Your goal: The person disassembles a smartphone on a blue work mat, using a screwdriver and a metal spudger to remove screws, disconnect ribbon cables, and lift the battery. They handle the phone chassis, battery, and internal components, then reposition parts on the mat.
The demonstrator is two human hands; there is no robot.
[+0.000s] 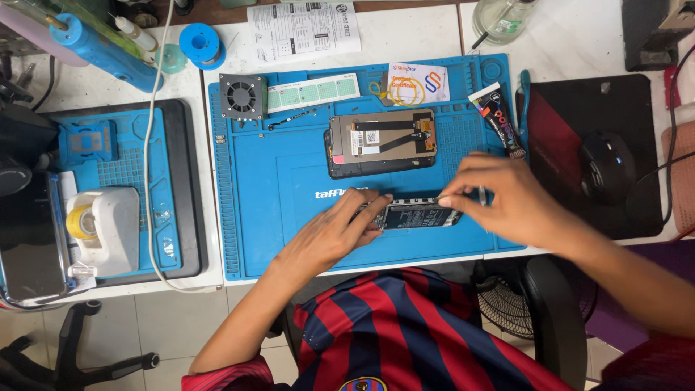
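Note:
An opened phone body (418, 214) lies on the blue work mat (275, 217) near its front edge, inner parts facing up. My left hand (340, 233) rests on its left end and holds it down. My right hand (499, 199) pinches a thin metal tool (463, 194) whose tip reaches the phone's upper edge. A separated screen panel (381, 141) with flex cables lies face down farther back on the mat.
A small fan (243, 95), a tube of glue (498, 119), a card (418, 83) and a green strip sit at the mat's back. A black mouse (607, 165) is on a pad at right. A second blue mat with a white tape dispenser (105, 228) lies left.

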